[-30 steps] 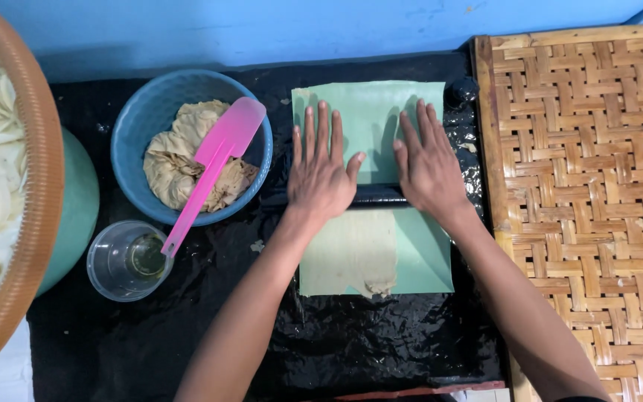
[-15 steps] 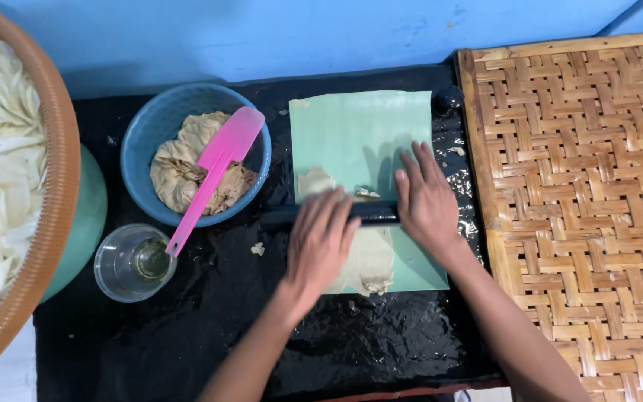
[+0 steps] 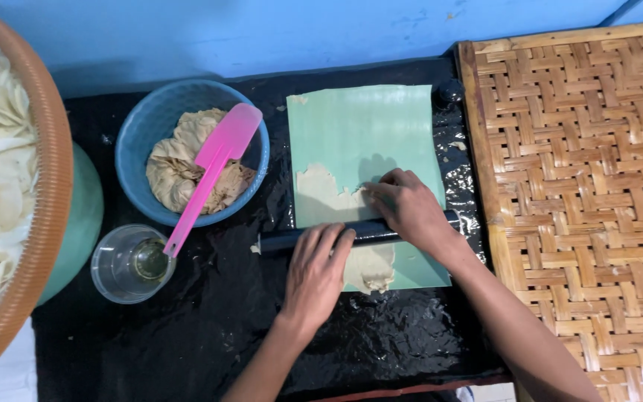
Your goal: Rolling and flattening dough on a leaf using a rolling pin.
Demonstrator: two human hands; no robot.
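A pale green sheet lies on a black wet-looking work surface. Thin beige dough is spread across its middle and near end. A black rolling pin lies across the sheet. My left hand rests palm down on the pin, fingers flat. My right hand sits on the pin's right part, its fingertips curled onto the dough edge.
A blue bowl of dough lumps holds a pink spatula. A clear glass of oil stands near it. A big brown basket of white chips is at left. A woven bamboo tray is at right.
Both hands pulled the rolling pin toward me from the sheet's far part. The right hand's fingers have curled onto the dough edge, and more flattened dough shows.
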